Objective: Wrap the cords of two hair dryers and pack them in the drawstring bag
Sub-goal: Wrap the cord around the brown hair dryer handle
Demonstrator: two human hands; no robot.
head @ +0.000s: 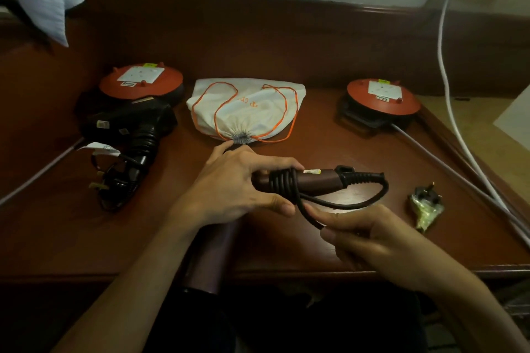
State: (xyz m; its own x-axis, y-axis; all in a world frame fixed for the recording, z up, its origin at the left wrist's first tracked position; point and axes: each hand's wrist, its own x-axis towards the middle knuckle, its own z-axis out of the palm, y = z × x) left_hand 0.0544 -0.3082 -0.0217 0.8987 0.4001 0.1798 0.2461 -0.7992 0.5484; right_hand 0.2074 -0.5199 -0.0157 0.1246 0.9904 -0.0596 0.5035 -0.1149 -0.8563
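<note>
Right in front of the person, just above the counter (pixel 286 252), lies the purple hair dryer (pixel 318 180). Its handle points sideways to the right, and its fat barrel points back toward the person. The black cord (pixel 282 183) is looped a few times round the handle, and one loose loop hangs out to the right.

The left hand (pixel 232 189) is curled round the handle, next to the loops. The right hand (pixel 370 235) is lower and to the right, and it pinches the cord between thumb and finger. It looks like the hand that will swing the cord round again.

Past the hands, the white drawstring bag (pixel 246 107) sits pulled closed. The black hair dryer (pixel 134 126) lies off to the left, with its cord bunched up by its end.
</note>
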